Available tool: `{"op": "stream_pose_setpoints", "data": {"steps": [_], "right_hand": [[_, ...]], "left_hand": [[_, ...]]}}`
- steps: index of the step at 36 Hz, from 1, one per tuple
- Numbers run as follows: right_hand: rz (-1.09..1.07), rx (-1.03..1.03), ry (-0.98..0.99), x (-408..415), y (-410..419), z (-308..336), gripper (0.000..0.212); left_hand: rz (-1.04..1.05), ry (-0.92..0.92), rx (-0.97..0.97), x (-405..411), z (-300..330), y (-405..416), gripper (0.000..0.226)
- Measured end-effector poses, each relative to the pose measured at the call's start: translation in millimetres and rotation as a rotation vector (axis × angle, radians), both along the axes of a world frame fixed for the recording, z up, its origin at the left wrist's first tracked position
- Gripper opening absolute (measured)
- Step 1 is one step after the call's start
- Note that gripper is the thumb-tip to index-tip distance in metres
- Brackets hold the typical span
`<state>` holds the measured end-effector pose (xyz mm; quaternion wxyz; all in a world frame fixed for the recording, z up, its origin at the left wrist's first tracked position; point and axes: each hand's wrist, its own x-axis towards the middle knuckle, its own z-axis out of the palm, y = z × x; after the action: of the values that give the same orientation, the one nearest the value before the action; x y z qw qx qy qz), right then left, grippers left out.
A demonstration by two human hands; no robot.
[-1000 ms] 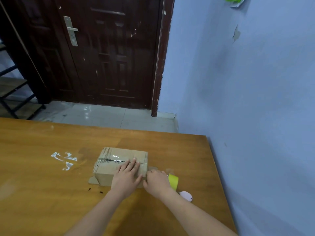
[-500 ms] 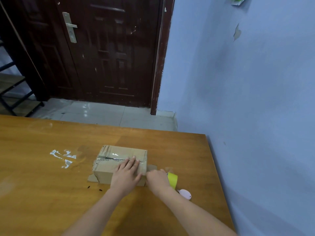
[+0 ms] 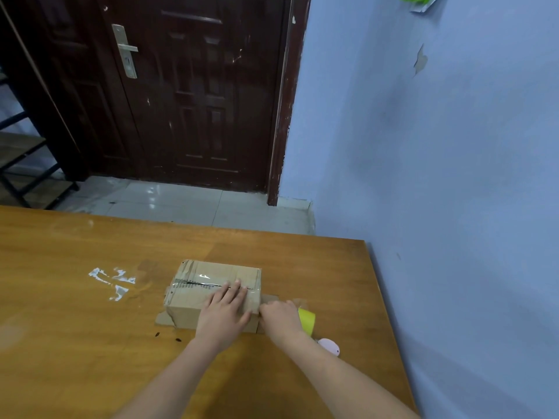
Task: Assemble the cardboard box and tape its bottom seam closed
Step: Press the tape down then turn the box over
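Observation:
A small cardboard box (image 3: 208, 279) stands on the wooden table (image 3: 90, 343) with its flaps spread flat underneath. Clear tape runs along the seam on its upper face. My left hand (image 3: 223, 313) lies flat on the near right part of that face, fingers together, fingertips at the seam. My right hand (image 3: 281, 320) is at the box's right end, closed on a roll of tape with a yellow-green core (image 3: 307, 321). A short stretch of tape seems to run from the roll to the box's right edge.
A small pink oval object (image 3: 329, 346) lies on the table just behind my right wrist. White tape scraps (image 3: 113, 282) stick to the tabletop left of the box. The blue wall (image 3: 438, 207) borders the table's right edge. A dark door (image 3: 193, 95) is beyond.
The hands and box have kept their places. My right hand has shifted slightly at the box's right end; the view has tilted a little.

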<state>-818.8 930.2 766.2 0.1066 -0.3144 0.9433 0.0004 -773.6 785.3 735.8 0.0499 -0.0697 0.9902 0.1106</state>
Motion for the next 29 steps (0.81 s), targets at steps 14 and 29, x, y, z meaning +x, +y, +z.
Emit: {"op": "stream_pose_setpoints", "data": {"steps": [14, 29], "right_hand": [[0.134, 0.003, 0.196, -5, 6, 11, 0.032], [0.168, 0.097, 0.242, -24, 4, 12, 0.045]], "left_hand": [[-0.003, 0.008, 0.032, 1, 2, -3, 0.063], [0.005, 0.005, 0.063, 1, 1, -4, 0.062]]}}
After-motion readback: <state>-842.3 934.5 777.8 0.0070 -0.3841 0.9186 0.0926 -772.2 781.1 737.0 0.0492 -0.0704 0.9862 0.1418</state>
